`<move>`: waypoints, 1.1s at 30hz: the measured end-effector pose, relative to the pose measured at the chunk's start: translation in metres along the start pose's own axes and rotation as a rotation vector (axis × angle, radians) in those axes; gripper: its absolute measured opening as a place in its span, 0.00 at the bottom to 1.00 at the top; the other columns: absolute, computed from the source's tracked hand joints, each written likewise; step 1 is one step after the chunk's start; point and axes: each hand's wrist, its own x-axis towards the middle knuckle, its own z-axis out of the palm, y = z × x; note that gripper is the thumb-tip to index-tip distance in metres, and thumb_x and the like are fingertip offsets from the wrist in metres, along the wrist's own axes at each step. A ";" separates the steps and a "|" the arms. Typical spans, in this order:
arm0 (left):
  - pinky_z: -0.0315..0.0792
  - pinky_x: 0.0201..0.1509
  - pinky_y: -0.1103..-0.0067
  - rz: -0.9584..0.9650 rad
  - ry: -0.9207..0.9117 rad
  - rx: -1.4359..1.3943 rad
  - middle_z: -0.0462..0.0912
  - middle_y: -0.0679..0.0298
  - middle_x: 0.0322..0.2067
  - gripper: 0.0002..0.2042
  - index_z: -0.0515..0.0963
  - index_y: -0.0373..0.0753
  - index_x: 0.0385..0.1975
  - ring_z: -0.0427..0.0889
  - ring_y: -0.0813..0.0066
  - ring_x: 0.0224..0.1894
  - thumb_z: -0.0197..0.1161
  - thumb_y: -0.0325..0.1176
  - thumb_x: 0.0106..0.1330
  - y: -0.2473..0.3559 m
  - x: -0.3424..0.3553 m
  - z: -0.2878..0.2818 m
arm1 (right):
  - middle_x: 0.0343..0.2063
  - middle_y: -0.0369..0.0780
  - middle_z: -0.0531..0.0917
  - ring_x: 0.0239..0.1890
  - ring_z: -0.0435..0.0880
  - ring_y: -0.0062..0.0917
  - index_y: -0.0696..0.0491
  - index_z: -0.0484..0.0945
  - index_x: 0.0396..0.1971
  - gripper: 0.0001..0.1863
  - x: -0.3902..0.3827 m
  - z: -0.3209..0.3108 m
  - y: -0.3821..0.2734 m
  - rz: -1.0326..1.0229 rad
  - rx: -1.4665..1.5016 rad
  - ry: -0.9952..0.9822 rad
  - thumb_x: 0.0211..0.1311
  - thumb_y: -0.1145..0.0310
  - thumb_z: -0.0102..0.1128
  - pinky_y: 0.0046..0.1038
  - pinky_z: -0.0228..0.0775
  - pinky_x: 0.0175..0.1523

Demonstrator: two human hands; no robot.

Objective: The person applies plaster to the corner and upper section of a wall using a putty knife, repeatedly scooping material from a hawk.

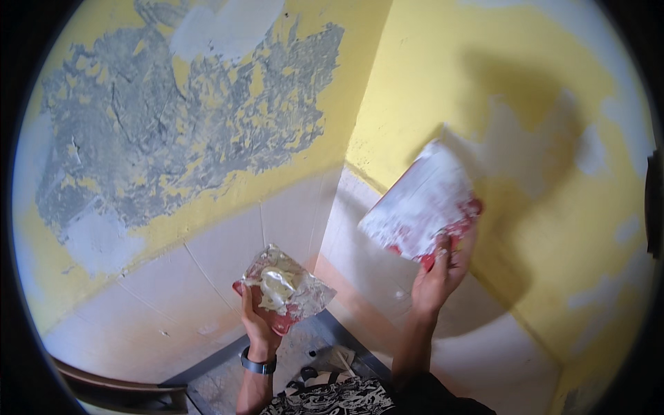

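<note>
My left hand [257, 321], with a dark watch on its wrist, grips a red-backed putty scraper [304, 294] that carries a glossy pale lump of putty [279, 283]. Higher up and to the right, my right hand [439, 280] grips a wider red putty blade [415, 197], its face smeared with white putty. The blade is raised in front of the yellow right wall [415, 83], whether touching it I cannot tell. The left wall carries a large rough grey patch [187, 117] with flecks of yellow and whitish patches.
Pale tiles [228, 249] line the lower walls, meeting at the corner. Below are a grey floor [235, 384] with a dark border, some small objects [328, 370] near my feet and a dark curved edge [117, 380] at lower left. White patches mark the right wall.
</note>
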 end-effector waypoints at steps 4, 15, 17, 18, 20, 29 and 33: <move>0.73 0.59 0.64 0.024 -0.005 0.051 0.78 0.61 0.54 0.24 0.71 0.39 0.59 0.77 0.64 0.57 0.45 0.51 0.76 0.001 -0.004 -0.025 | 0.69 0.52 0.60 0.68 0.65 0.33 0.63 0.39 0.74 0.40 0.058 0.035 -0.022 -0.675 -0.488 0.126 0.70 0.78 0.51 0.34 0.58 0.69; 0.68 0.63 0.66 0.135 0.098 -0.013 0.75 0.60 0.58 0.26 0.67 0.38 0.63 0.75 0.63 0.59 0.44 0.52 0.77 0.010 -0.031 -0.069 | 0.43 0.55 0.84 0.34 0.87 0.37 0.59 0.51 0.72 0.40 0.151 0.135 0.057 -0.520 -0.809 -0.180 0.59 0.85 0.51 0.26 0.76 0.39; 0.65 0.65 0.68 0.150 0.082 -0.014 0.74 0.61 0.59 0.26 0.66 0.36 0.64 0.74 0.65 0.60 0.43 0.49 0.78 0.011 -0.033 -0.071 | 0.42 0.55 0.84 0.33 0.88 0.38 0.60 0.52 0.72 0.39 0.155 0.128 0.060 -0.545 -0.825 -0.164 0.59 0.84 0.52 0.27 0.76 0.38; 0.65 0.65 0.68 0.149 0.081 -0.019 0.74 0.61 0.59 0.26 0.66 0.36 0.64 0.74 0.65 0.60 0.43 0.49 0.78 0.011 -0.033 -0.068 | 0.42 0.56 0.84 0.33 0.88 0.39 0.61 0.52 0.71 0.38 0.159 0.126 0.058 -0.580 -0.834 -0.147 0.60 0.83 0.53 0.28 0.77 0.38; 0.66 0.65 0.68 0.107 0.050 -0.026 0.74 0.61 0.59 0.25 0.66 0.35 0.64 0.74 0.65 0.59 0.43 0.49 0.78 0.012 -0.033 -0.062 | 0.48 0.57 0.82 0.43 0.87 0.41 0.63 0.55 0.70 0.36 0.173 0.115 0.048 -0.497 -0.845 -0.131 0.60 0.81 0.55 0.30 0.78 0.47; 0.66 0.65 0.68 0.085 0.085 -0.045 0.74 0.61 0.58 0.26 0.66 0.35 0.64 0.74 0.65 0.59 0.43 0.49 0.78 0.001 -0.022 -0.064 | 0.39 0.55 0.83 0.43 0.85 0.46 0.63 0.67 0.62 0.28 0.256 0.118 -0.005 -0.968 -0.978 -0.204 0.60 0.76 0.56 0.37 0.77 0.48; 0.66 0.65 0.68 0.091 0.083 -0.043 0.74 0.60 0.59 0.26 0.65 0.35 0.64 0.74 0.66 0.59 0.44 0.49 0.78 -0.005 -0.015 -0.068 | 0.32 0.50 0.85 0.35 0.86 0.43 0.57 0.69 0.62 0.28 0.276 0.128 -0.015 -0.794 -1.096 -0.393 0.59 0.74 0.55 0.40 0.76 0.45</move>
